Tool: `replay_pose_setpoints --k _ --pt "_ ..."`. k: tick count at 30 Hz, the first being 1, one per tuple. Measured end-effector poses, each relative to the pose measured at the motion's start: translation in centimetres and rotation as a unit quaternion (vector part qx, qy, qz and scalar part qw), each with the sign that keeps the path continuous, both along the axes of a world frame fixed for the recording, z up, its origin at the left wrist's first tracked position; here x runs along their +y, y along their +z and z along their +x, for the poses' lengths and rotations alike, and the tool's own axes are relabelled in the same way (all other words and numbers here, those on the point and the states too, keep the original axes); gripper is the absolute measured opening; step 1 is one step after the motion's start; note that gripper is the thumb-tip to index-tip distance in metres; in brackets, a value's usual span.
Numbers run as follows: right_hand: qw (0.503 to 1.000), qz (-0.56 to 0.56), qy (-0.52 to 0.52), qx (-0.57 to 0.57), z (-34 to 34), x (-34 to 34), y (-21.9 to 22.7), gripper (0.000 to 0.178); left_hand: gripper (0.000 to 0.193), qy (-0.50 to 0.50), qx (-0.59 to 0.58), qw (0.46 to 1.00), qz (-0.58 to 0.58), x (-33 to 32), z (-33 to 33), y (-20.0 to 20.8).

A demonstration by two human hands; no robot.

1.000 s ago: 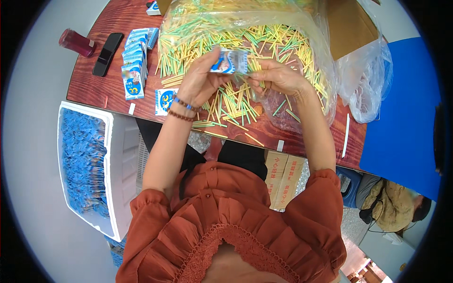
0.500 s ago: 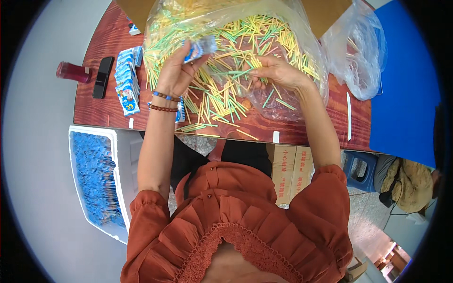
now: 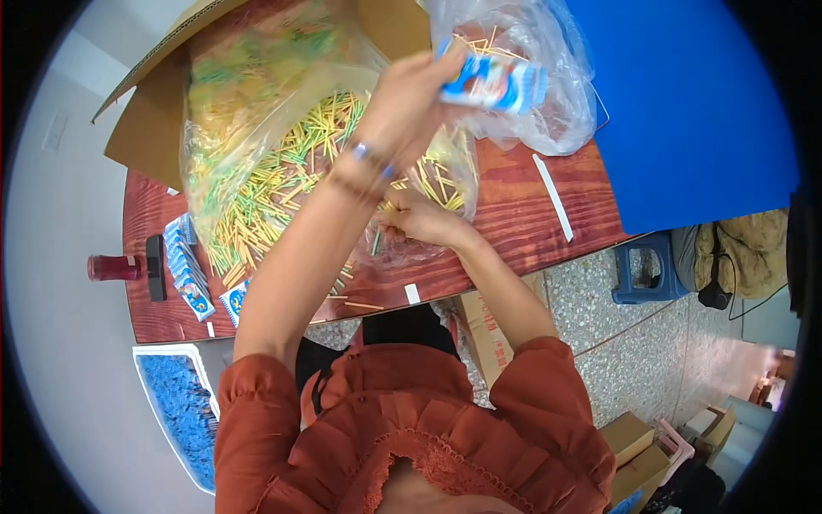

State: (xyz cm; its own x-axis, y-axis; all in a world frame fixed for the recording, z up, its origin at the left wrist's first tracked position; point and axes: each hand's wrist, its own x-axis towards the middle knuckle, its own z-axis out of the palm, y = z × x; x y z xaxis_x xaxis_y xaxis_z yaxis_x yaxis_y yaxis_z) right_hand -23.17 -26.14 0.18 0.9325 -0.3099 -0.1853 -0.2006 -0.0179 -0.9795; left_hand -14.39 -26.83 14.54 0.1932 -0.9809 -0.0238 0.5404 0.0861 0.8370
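My left hand [image 3: 409, 101] is stretched across to the far right, closed on a small blue-and-white packet [image 3: 497, 84], slightly blurred by motion. The packet hangs over a clear plastic bag [image 3: 556, 111] that has some thin sticks inside. Below my left wrist, my right hand [image 3: 424, 219] has its fingers curled together by the near edge of a large clear bag. A bit of yellow stick shows at its fingertips; how many it holds is hidden. Thin yellow and green sticks [image 3: 248, 214] lie heaped in the large bag and spill onto the table.
An open cardboard box [image 3: 141, 141] holds the large bag. On the wooden table [image 3: 505, 201] lie overlapping blue-and-white packets [image 3: 184, 265], a black phone-like object [image 3: 155, 267] and a red jar [image 3: 113, 267]. A white foam box [image 3: 208, 403] of blue packets stands lower left. A blue sheet [image 3: 685, 111] lies right.
My left hand has swung right with the packet, from above the stick heap to the clear bag. My right hand stays low near the sticks. The whole view has shifted.
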Motion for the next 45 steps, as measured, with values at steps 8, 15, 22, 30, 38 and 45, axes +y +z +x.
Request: replay_pose_setpoints --k 8,15,22,30,38,45 --pt "0.965 -0.207 -0.145 -0.067 2.1 -3.5 1.5 0.022 0.023 0.134 -0.009 0.990 -0.040 5.8 6.3 -1.9" --pt "0.851 -0.519 0.024 -0.077 6.9 -4.8 0.9 0.016 0.020 0.292 0.036 0.956 -0.003 19.4 12.5 -4.3" --pt "0.742 -0.661 0.115 0.014 9.4 -4.1 0.4 0.015 0.023 0.336 0.121 0.931 0.067 25.3 10.6 -10.4" --pt "0.884 -0.468 -0.022 0.003 8.1 -4.9 1.7 0.035 0.023 0.319 0.227 0.919 0.046 27.4 9.9 -12.3" --pt "0.962 0.270 -0.022 -0.040 9.6 -1.7 2.1 0.049 0.019 0.313 0.244 0.917 0.044 27.2 10.5 -13.6" --pt "0.956 0.292 0.020 -0.025 11.7 2.1 2.2 0.035 0.020 0.360 0.188 0.913 0.042 26.1 11.6 -11.8"
